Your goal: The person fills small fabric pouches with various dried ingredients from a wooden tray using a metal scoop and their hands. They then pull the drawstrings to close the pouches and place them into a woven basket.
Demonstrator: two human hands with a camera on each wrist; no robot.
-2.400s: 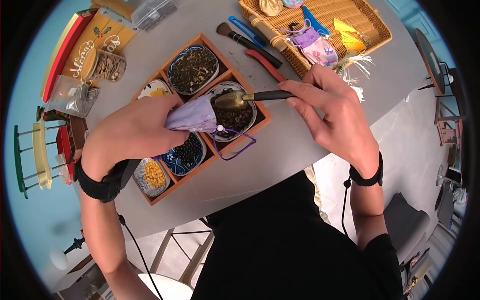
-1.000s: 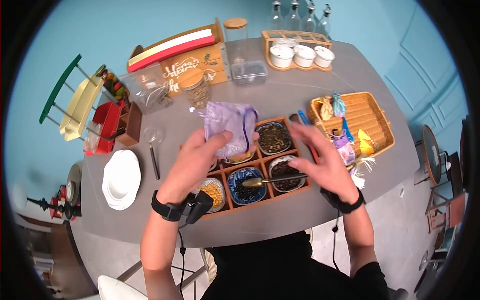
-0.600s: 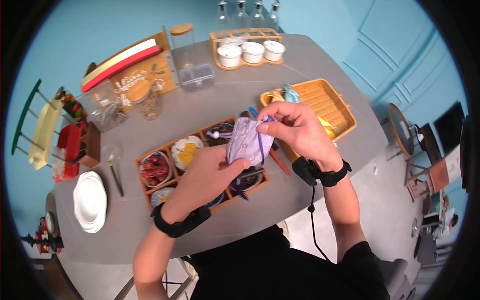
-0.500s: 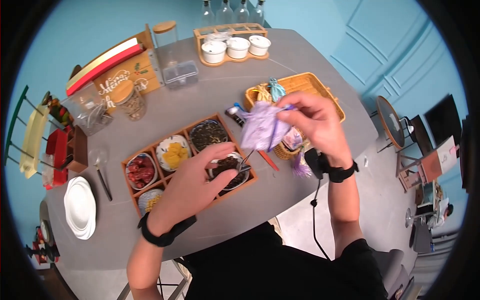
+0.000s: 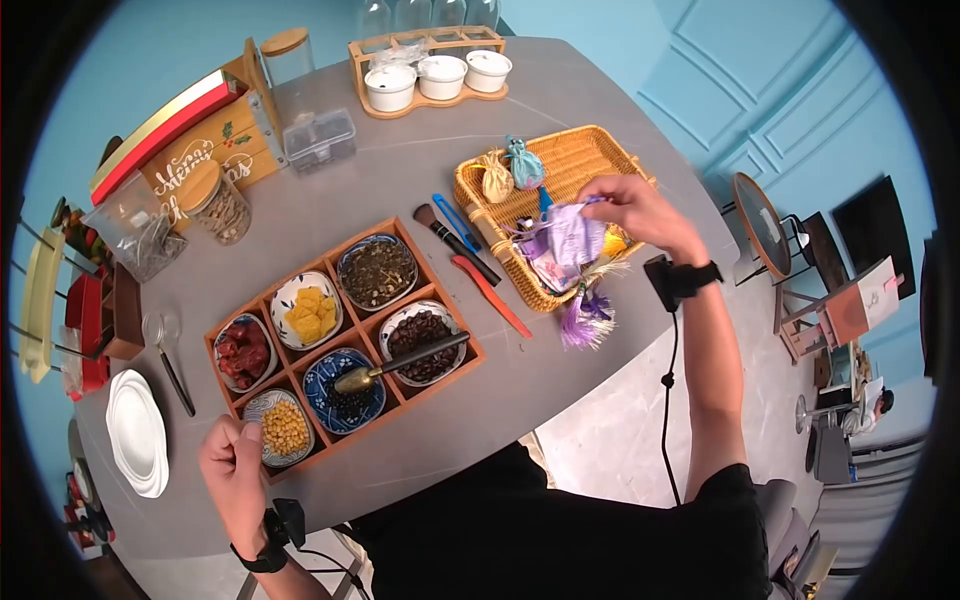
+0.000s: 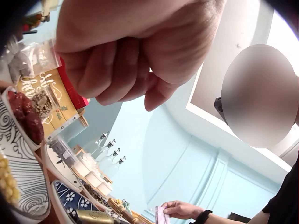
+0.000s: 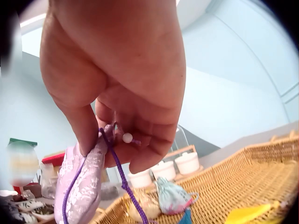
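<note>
My right hand (image 5: 630, 207) pinches the gathered top of a lavender drawstring pouch (image 5: 577, 235), holding it over the wicker basket (image 5: 490, 250). In the right wrist view, the pouch (image 7: 81, 182) shows pale embroidery, and its purple cord (image 7: 124, 179) hangs beside a white bead (image 7: 127, 137) at the fingers. My left hand (image 5: 232, 465), fingers loosely curled, holds nothing near the bowl of yellow corn kernels (image 5: 285, 428). A brass scoop (image 5: 357, 380) with a black handle lies across the bowls of black beans (image 5: 345, 405) and dark brown beans (image 5: 420, 338).
The divided wooden box (image 5: 335, 460) also holds bowls of dark red pieces (image 5: 243, 352), yellow pieces (image 5: 310, 315) and dried herbs (image 5: 377, 270). A brush (image 5: 455, 242), a blue tool (image 5: 458, 222) and a red tool (image 5: 490, 295) lie between box and basket. White plates (image 5: 137, 432) stand left.
The right hand has left the scoop lying on the bowls and taken the pouch from the left hand, carrying it right to the basket. The left hand has drawn back toward the near left.
</note>
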